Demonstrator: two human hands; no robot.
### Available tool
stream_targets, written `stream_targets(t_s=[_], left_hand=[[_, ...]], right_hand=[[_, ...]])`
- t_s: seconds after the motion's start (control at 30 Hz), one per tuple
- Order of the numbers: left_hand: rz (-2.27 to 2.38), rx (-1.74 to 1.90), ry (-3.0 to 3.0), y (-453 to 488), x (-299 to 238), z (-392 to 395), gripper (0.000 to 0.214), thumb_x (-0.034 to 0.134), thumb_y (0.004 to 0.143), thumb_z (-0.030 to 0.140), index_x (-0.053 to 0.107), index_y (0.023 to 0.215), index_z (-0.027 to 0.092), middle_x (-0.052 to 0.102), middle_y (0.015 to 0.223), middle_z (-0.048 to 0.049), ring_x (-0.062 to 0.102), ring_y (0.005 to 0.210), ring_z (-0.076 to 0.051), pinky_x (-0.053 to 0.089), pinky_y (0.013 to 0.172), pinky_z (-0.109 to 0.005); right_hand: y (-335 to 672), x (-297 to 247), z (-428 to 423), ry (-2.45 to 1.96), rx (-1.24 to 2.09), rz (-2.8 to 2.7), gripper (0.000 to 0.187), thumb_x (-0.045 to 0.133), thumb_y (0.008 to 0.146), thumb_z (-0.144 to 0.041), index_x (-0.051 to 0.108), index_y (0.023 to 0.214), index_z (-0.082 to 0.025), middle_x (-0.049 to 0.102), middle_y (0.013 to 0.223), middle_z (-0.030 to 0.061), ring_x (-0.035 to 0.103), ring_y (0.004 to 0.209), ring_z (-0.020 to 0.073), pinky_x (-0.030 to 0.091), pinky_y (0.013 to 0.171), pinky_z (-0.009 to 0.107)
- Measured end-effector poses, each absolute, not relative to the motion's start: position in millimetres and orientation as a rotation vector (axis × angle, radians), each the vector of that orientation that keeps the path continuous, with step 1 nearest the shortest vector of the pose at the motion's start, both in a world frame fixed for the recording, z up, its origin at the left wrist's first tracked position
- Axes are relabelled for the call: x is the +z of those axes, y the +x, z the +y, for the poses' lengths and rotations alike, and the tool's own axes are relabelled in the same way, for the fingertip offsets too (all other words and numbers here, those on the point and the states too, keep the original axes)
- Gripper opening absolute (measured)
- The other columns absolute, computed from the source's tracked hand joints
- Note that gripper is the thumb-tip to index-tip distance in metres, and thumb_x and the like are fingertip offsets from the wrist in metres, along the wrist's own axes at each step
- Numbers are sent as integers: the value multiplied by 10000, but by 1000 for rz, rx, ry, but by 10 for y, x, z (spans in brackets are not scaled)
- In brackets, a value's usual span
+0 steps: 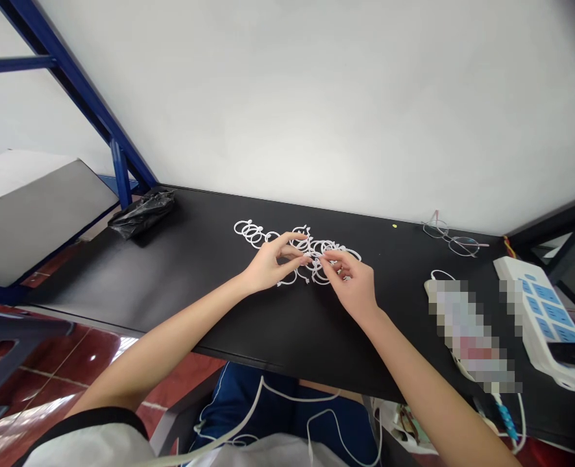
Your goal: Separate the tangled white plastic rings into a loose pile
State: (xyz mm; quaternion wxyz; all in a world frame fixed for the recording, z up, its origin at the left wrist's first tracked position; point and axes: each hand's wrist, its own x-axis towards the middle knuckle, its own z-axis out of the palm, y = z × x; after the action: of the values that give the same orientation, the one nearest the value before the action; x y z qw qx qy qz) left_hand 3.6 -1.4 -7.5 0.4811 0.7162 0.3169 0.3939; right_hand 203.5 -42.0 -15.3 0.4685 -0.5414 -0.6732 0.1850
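Note:
In the head view, several thin white rings (253, 235) with small knobbed ends lie in a loose, overlapping pile on the black table (195, 259). My left hand (275, 261) is over the pile from the left, its thumb and fingers closed around part of a white ring and the index finger held a little higher. From the right, my right hand (348, 279) pinches a white ring between thumb and forefinger. The fingertips of both hands almost meet over the pile. Overlapping rings make it hard to see whether both hands grip the same one.
A crumpled black plastic bag (144, 214) lies at the table's left end. Eyeglasses (450, 237) rest at the back right. A blurred-out device (472, 337) with a cable and a white power strip (543, 311) stand at the right. A white wall (317, 110) rises behind.

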Motion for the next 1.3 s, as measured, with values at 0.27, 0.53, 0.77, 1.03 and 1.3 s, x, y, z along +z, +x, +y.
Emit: stream_targets(t_s=[0.27,0.53,0.77,1.03,1.3], left_hand=[[742,889,1845,35,-122,-49,410,672,851,325,545,1211,176,763,839,-46,723,783,-177,544,763,-280],[727,965,1702,71,-79,-68,363,737,793,300,611,1103,159,717,961,-85,700,904,-191,580,785,-300],[703,1008,1664,99,-118,-80,224,730,803,313,679,923,131,692,867,-67,687,811,-159,593,734,-278],[792,1098,1873,60,-38,-63,407,732,794,373,629,1150,203,544,1133,-95,571,1000,-177,574,656,-216],[706,978,2010,22,-74,-21,396,651,861,430,618,1162,175,581,954,-58,573,797,-133,519,657,-237]], right_hand=[[1990,-101,-480,-1141,511,-1761,143,617,880,-321,713,968,-260,734,940,44,681,731,179,576,589,308],[1971,-125,-489,-1129,381,-1702,131,609,887,-279,737,913,-269,756,870,33,691,707,190,581,632,337],[1935,-142,-498,-1088,352,-1670,104,652,865,-249,731,929,-270,755,878,25,698,693,177,599,606,315],[1939,-194,-505,-953,333,-1568,94,677,849,-188,733,916,-222,757,862,39,710,654,167,628,567,298],[1877,-147,-564,-996,471,-1412,75,679,857,-219,733,909,-216,743,798,26,705,591,155,644,573,299]])
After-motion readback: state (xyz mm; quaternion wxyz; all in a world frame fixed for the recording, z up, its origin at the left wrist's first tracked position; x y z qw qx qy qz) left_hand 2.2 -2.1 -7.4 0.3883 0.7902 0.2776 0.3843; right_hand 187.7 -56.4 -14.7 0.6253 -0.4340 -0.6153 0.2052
